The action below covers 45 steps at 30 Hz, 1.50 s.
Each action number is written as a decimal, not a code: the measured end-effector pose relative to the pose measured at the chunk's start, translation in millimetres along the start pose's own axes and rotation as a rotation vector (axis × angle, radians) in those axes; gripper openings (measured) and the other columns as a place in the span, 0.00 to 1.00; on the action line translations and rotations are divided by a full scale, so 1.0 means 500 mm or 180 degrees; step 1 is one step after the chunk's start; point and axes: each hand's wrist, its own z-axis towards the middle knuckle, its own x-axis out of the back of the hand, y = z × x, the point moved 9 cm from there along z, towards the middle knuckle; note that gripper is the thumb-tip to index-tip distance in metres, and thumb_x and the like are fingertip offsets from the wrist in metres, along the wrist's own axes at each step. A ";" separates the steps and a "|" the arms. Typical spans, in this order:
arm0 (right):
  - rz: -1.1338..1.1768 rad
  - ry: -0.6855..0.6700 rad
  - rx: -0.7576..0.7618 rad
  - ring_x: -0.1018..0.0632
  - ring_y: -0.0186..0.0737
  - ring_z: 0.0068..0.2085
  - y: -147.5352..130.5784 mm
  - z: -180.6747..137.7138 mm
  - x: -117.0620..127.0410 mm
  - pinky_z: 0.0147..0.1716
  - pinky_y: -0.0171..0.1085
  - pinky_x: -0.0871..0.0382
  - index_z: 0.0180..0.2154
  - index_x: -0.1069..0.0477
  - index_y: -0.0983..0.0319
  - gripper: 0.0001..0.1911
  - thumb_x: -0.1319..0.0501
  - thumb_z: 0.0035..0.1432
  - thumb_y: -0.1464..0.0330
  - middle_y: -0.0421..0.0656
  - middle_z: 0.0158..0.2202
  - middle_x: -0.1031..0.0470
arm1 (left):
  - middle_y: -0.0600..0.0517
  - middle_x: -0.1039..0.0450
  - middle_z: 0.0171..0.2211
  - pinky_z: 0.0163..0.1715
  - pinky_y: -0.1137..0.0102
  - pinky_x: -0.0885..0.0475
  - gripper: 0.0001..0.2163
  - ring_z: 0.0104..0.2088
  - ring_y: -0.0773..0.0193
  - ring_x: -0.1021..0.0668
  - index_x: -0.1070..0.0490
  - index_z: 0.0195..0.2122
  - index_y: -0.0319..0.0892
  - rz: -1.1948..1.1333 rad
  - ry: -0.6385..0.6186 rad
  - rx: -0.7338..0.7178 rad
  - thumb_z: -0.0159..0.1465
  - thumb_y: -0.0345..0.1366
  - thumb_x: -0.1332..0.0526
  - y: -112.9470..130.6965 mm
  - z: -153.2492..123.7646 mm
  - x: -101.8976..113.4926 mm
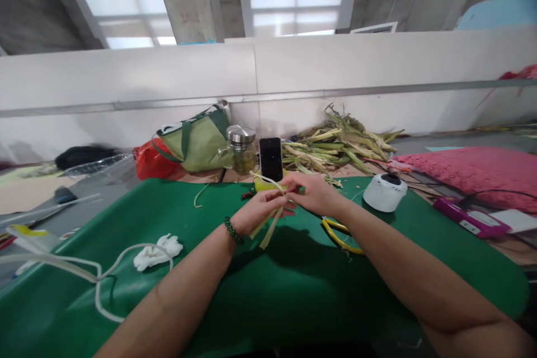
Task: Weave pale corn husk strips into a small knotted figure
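Pale plant strips (268,234) hang below my left hand (262,210), whose thumb and fingers are closed on them. My right hand (314,193) meets it over the mat, its thumb and fingertips pinched on the upper part of the strips. One pale strip end sticks up to the left above the hands. A green bead bracelet circles my left wrist. To the right, under my right forearm, lie yellow-handled scissors or pliers (339,235); their working end is hidden. A phone (271,159) stands upright just behind my hands.
A green mat (251,302) covers the table. Behind are a pile of dry stalks (335,142), a glass jug (242,151) and a green bag (195,142). A white spool (385,193) stands right; crumpled tissue (157,253) and white tubing (98,277) lie left. A purple power strip (470,218) sits far right.
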 end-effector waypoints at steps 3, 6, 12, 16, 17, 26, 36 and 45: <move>-0.0076 -0.0175 0.0235 0.22 0.39 0.35 -0.016 -0.003 -0.011 0.35 0.35 0.33 0.40 0.27 0.59 0.13 0.41 0.51 0.74 0.41 0.32 0.21 | 0.48 0.22 0.27 0.33 0.69 0.29 0.20 0.27 0.63 0.22 0.23 0.31 0.37 0.0309 0.0186 -0.0009 0.46 0.49 0.29 -0.007 0.001 0.007; 0.0059 -0.0369 0.0269 0.22 0.40 0.38 -0.021 -0.004 -0.020 0.39 0.37 0.33 0.42 0.28 0.58 0.14 0.42 0.54 0.74 0.42 0.35 0.20 | 0.50 0.24 0.22 0.29 0.71 0.30 0.16 0.24 0.64 0.23 0.23 0.26 0.37 0.0633 0.0338 -0.0104 0.48 0.47 0.30 -0.003 0.001 0.022; 0.0396 -0.0091 -0.0158 0.23 0.38 0.31 0.008 0.001 -0.006 0.33 0.35 0.33 0.36 0.29 0.60 0.09 0.39 0.50 0.74 0.39 0.29 0.23 | 0.45 0.21 0.28 0.31 0.69 0.28 0.11 0.29 0.59 0.20 0.22 0.28 0.37 0.0710 0.0311 -0.0119 0.51 0.41 0.32 0.003 0.003 0.017; 0.0690 0.0043 -0.0190 0.24 0.36 0.30 0.013 0.003 0.006 0.32 0.34 0.33 0.30 0.32 0.60 0.04 0.38 0.48 0.73 0.38 0.27 0.25 | 0.43 0.21 0.29 0.36 0.64 0.27 0.13 0.31 0.56 0.20 0.22 0.28 0.36 0.0583 0.0115 -0.0196 0.51 0.43 0.32 0.015 -0.003 0.005; 0.0746 0.0040 -0.0190 0.25 0.36 0.30 0.012 0.004 0.008 0.31 0.34 0.33 0.29 0.32 0.60 0.04 0.38 0.48 0.72 0.38 0.26 0.25 | 0.43 0.21 0.29 0.36 0.64 0.26 0.13 0.31 0.56 0.20 0.22 0.28 0.36 0.0593 0.0092 -0.0216 0.51 0.43 0.32 0.018 -0.006 0.004; 0.1158 -0.0160 -0.0178 0.29 0.33 0.25 0.011 0.009 0.009 0.27 0.33 0.36 0.26 0.33 0.62 0.09 0.35 0.48 0.66 0.37 0.22 0.29 | 0.46 0.22 0.27 0.36 0.64 0.25 0.14 0.31 0.57 0.20 0.24 0.28 0.36 0.0680 -0.0012 -0.0333 0.53 0.44 0.33 0.035 -0.013 -0.003; 0.0318 0.0433 0.0134 0.28 0.36 0.30 0.014 0.010 0.032 0.31 0.35 0.36 0.26 0.32 0.62 0.10 0.37 0.52 0.63 0.41 0.26 0.28 | 0.48 0.22 0.25 0.28 0.71 0.28 0.17 0.26 0.62 0.21 0.24 0.30 0.36 0.0528 0.0474 -0.0045 0.51 0.47 0.32 0.006 -0.004 0.034; -0.0485 -0.0117 -0.0510 0.37 0.30 0.21 -0.011 -0.013 -0.042 0.23 0.32 0.50 0.18 0.31 0.63 0.18 0.38 0.54 0.59 0.38 0.18 0.33 | 0.50 0.23 0.27 0.30 0.72 0.30 0.17 0.27 0.67 0.24 0.28 0.32 0.38 0.0128 0.0995 -0.0562 0.51 0.47 0.32 0.045 -0.007 0.066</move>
